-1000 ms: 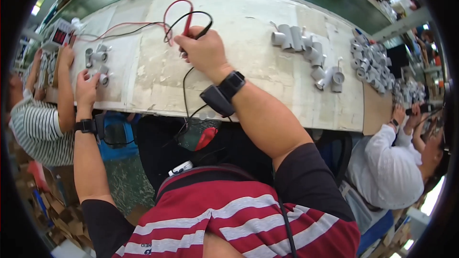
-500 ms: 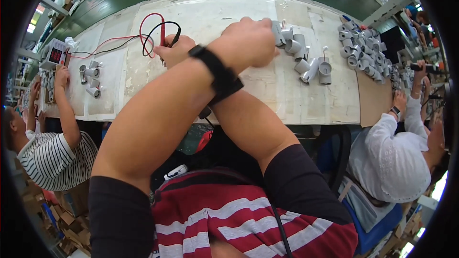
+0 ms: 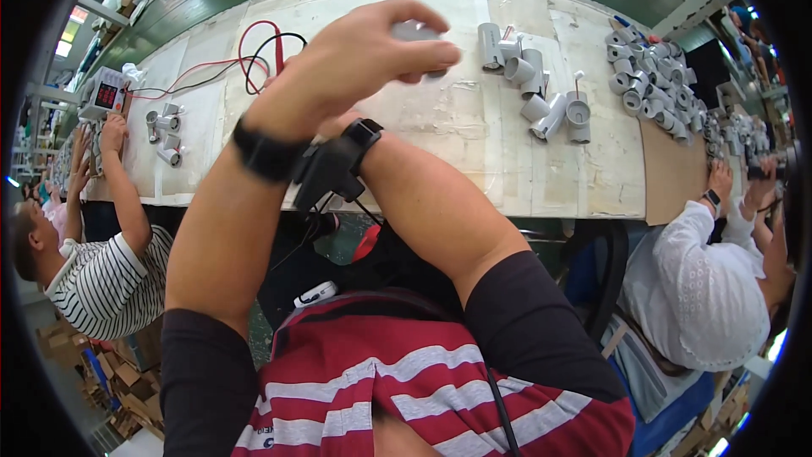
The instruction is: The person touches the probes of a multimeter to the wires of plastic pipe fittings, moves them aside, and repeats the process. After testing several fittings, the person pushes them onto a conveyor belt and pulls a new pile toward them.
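Observation:
My left hand (image 3: 372, 46) is above the table, its fingers curled around a grey cylindrical part (image 3: 414, 31) that is partly covered by the fingers. My left forearm crosses over my right one. Only a little of my right hand (image 3: 337, 123) shows, at the wrist; its fingers are mostly hidden behind my left hand. A red test probe (image 3: 279, 52) stands upright beside them, with a black test lead (image 3: 254, 68) looping next to it. To the right lie several loose grey cylindrical parts (image 3: 531, 72), some with short wires.
A meter with a red display (image 3: 106, 95) stands at the left, joined to the leads. Several grey parts (image 3: 167, 123) lie near it. A large pile of grey parts (image 3: 647, 76) sits at the right by a cardboard sheet (image 3: 668, 169). Co-workers sit on both sides.
My left hand has come back leftward from the loose parts with a grey cylindrical part in it. It now covers most of my right hand, which held the probes.

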### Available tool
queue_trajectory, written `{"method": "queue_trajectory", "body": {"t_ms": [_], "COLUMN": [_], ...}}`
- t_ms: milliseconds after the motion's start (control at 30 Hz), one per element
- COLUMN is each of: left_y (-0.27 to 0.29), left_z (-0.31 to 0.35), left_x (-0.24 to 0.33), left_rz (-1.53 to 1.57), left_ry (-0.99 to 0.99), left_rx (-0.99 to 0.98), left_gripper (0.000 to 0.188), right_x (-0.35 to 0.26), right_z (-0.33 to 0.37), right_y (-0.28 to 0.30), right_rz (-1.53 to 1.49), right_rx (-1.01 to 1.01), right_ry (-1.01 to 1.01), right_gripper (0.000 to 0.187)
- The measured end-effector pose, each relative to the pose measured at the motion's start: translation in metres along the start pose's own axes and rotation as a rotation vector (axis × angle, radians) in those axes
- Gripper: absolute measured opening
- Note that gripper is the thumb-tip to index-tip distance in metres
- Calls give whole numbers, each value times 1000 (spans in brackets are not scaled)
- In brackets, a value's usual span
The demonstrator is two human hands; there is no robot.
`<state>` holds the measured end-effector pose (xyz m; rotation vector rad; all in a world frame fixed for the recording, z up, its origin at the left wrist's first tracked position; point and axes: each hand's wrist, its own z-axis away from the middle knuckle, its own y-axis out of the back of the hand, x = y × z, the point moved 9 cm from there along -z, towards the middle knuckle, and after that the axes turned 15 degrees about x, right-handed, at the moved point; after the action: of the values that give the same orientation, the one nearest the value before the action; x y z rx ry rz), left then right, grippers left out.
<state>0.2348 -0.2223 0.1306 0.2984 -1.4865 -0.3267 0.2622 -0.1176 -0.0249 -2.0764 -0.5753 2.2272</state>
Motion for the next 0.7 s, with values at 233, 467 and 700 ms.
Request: {"method": "queue_trajectory", "body": {"t_ms": [233,467,700], "left_y": [127,177,172], "left_z": [118,151,148], "left_x": [-78,-157,-164], "left_rz": [178,-254,-236], "left_ry": [-25,32,57], "left_rx": [427,700,647], "left_gripper": [48,54,58], "right_x": [-49,-44,-39], "right_z": [17,35,46], "right_y": [6,-4,-16], "right_rz": [262,112,146], "right_rx": [56,-14,-55], "right_ry": [113,-115,-112], "right_gripper": [22,22,20]}}
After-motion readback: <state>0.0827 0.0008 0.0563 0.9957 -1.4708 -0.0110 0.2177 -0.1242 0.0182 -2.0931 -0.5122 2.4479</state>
